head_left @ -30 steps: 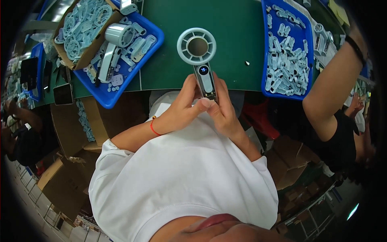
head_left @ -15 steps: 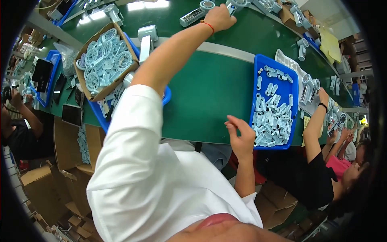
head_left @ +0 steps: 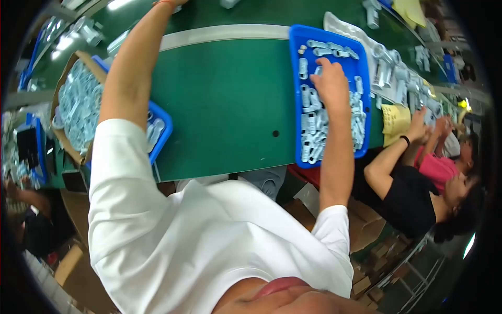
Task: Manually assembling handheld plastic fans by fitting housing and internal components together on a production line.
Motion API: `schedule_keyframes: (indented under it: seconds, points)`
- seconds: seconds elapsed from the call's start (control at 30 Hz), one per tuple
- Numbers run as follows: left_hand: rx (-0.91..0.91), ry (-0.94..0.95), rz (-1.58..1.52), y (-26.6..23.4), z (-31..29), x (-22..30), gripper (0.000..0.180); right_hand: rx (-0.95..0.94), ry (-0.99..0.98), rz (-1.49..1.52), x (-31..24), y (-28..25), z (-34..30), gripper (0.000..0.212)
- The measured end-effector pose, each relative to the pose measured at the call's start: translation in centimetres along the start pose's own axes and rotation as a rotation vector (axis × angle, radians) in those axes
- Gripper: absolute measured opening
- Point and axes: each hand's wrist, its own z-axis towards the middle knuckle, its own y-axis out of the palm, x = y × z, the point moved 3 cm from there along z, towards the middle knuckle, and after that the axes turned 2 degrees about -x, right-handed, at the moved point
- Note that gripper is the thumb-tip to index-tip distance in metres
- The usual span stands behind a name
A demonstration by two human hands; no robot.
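In the head view, work looks to be in progress rather than finished: pale slotted pieces lie heaped in the right-hand blue tray, at the right of the frame, so plenty seems left to handle, while assembled-looking handheld fans stand grouped just beyond it, apparently further along. How many pieces are already used cannot be told. The right hand is over that tray, its fingers partly spread and bent toward a piece under the tips; whether they touch or hold it cannot be told. The left hand is cut off by the top edge at the upper left, so how far its fingers open, and what they hold, cannot be told. By count, two blue trays flank the green bench close to the person; the left tray sits partly under one cardboard box filled with ring-shaped parts. The heaped pieces and the rings overlap too much to count, though roughly five pieces lie apart near the tray's far end, beside two tiny beige bits. One dark round spot marks the bench.
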Motion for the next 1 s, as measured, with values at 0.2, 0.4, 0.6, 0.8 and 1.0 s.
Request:
schedule_keyframes:
  seconds: [0.2, 0.4, 0.6, 0.8, 1.0]
  points:
    - [0.55, 0.204, -0.043, -6.7, -3.0, 10.3, 0.045, 0.017, -0.082, -0.063, 1.8, 0.4, -1.0, 0.031]
    - [0.366, 0.142, -1.029, -12.2, -22.5, 23.7, 0.035, 0.124, -0.031, 0.067, 2.8, -0.3, -3.0, 0.024]
    - [-0.02, -0.247, -1.333, 0.8, -36.1, 21.9, 0.051, 0.461, -0.033, 0.292, -1.9, -2.0, -7.5, 0.021]
    - [-0.238, -0.562, -1.721, 8.8, -37.2, 20.9, 0.041, 0.148, -0.255, 0.889, -7.0, 3.8, -14.2, 0.019]
    - [-0.268, -0.431, -1.373, 8.4, -36.3, 20.9, 0.052, 0.193, -0.447, 0.113, -7.8, 3.3, -15.9, 0.032]
